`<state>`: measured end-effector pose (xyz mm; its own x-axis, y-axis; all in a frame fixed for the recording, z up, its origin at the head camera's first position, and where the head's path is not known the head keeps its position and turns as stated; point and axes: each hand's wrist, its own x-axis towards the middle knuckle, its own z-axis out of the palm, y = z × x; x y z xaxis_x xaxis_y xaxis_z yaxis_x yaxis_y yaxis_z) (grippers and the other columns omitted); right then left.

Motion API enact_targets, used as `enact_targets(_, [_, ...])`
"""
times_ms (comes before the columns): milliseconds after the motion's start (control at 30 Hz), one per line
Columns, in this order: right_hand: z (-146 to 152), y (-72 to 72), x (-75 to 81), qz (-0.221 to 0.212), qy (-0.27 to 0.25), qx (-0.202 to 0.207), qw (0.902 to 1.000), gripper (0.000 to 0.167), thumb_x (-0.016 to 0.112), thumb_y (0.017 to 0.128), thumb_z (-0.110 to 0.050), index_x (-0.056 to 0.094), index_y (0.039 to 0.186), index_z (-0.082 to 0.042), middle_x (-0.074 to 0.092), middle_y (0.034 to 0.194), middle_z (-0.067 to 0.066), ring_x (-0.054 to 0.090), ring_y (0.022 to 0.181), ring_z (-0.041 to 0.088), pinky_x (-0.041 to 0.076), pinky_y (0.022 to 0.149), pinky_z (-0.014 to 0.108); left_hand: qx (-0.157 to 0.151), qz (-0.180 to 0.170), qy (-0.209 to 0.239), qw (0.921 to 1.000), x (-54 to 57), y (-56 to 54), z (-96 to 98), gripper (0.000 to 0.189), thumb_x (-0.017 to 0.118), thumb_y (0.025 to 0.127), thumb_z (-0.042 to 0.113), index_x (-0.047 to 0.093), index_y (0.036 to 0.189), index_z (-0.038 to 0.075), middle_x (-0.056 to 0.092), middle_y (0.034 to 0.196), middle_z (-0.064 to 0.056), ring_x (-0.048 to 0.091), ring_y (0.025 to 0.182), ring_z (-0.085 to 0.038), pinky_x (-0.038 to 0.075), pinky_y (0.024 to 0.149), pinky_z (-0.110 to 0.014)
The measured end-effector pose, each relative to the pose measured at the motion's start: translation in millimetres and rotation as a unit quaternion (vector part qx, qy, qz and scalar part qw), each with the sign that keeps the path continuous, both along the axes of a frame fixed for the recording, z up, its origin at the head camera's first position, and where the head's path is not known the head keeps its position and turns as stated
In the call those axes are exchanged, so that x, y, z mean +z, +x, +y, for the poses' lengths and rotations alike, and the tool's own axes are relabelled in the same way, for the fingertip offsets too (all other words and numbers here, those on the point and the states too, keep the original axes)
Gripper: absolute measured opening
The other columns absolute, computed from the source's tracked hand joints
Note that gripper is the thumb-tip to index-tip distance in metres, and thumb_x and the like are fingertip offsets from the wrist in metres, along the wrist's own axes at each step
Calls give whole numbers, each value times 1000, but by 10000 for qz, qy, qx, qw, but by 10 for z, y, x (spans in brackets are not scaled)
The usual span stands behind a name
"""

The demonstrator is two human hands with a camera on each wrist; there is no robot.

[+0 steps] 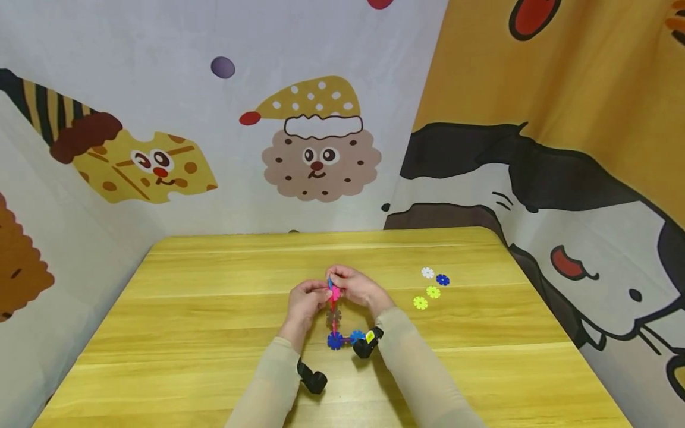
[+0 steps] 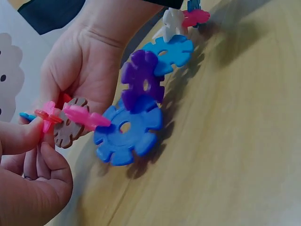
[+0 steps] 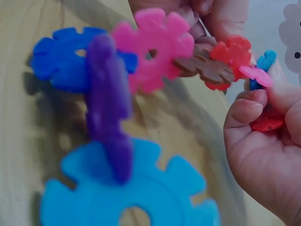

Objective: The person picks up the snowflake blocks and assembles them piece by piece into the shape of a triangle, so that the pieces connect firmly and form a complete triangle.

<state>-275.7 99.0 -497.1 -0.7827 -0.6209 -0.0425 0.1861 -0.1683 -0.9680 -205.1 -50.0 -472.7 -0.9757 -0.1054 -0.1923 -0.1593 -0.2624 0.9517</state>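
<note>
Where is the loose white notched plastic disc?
In the head view, the white disc lies on the wooden table, right of the right hand, beside the loose blue notched disc.

Connected discs (image 1: pixel 332 342) run from between the hands (image 1: pixel 304 304) toward the person, then right. Four loose discs (image 1: pixel 430 292) lie farther right on the counter (image 1: pixel 176 333).
</note>
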Motion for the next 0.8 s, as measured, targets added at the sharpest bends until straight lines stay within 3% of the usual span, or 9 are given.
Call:
enact_targets(100, [2, 1, -1, -29, -54, -90, 9999, 23, 35, 106, 0, 54, 95, -5, 52, 81, -1, 50, 67, 6, 44, 60, 17, 26, 18, 16, 10000, -5, -7, 11, 26, 69, 82, -14, 62, 106, -20, 68, 74, -3, 59, 63, -9, 50, 56, -22])
enact_targets(167, [-3, 2, -20, -18, -135, -178, 9997, 24, 35, 106, 0, 54, 94, -7, 52, 81, -1, 50, 67, 6, 44, 60, 17, 83, -18, 15, 10000, -102, -65, 17, 24, 70, 82, -13, 64, 105, -17, 68, 74, -2, 59, 63, -9, 50, 56, -22])
enact_targets(267, [7, 6, -26, 61, -108, -165, 9998, 23, 36, 106, 1, 54, 94, -6, 52, 81, -2, 50, 67, 6, 44, 60, 16, 122, -17, 14, 9999, -146, -79, 31, 23, 71, 81, -13, 65, 103, -16, 68, 73, -1, 61, 63, -9, 51, 56, -21])
enact_targets(367, [34, 6, 5, 146, 126, -139, 9997, 16, 39, 105, -1, 52, 100, 4, 53, 83, -1, 50, 67, 6, 44, 60, 16, 126, -7, -17, 9999, -154, -69, 43, 22, 71, 81, -13, 66, 102, -15, 69, 75, -2, 61, 64, -9, 51, 56, -20])
enact_targets(500, [80, 9, 92, 322, 810, -199, 9960, 24, 43, 106, -10, 52, 114, 11, 51, 82, 0, 45, 67, 8, 40, 60, 18, 148, 57, 100, 9998, -152, -56, 56, 20, 70, 82, -12, 67, 101, -13, 71, 80, -8, 61, 65, -9, 51, 58, -21])
enact_targets(600, [86, 26, 177, 904, 1868, -156, 9781, 29, 52, 105, -22, 59, 114, 4, 54, 85, 1, 46, 70, 11, 41, 61, 22, 234, 115, 185, 9995, -156, -57, 57, 18, 69, 81, -14, 68, 99, -12, 71, 82, -9, 60, 63, -9, 51, 57, -21])
enact_targets(700, [62, 66, 270, 1765, 2822, -109, 9429, 28, 60, 100, -30, 65, 107, -3, 61, 92, 1, 52, 78, 14, 47, 67, 27, 324, 139, 172, 9992, -163, -59, 57, 18, 69, 79, -15, 69, 97, -11, 70, 79, -5, 60, 63, -9, 51, 57, -22])
enact_targets(800, [32, 99, 315, 2424, 3189, -220, 9160, 24, 64, 98, -29, 67, 103, -6, 63, 92, 1, 55, 82, 15, 49, 72, 29, 376, 127, 120, 9991, -164, -65, 53, 19, 69, 78, -16, 69, 96, -11, 70, 77, -5, 61, 62, -9, 51, 56, -21])
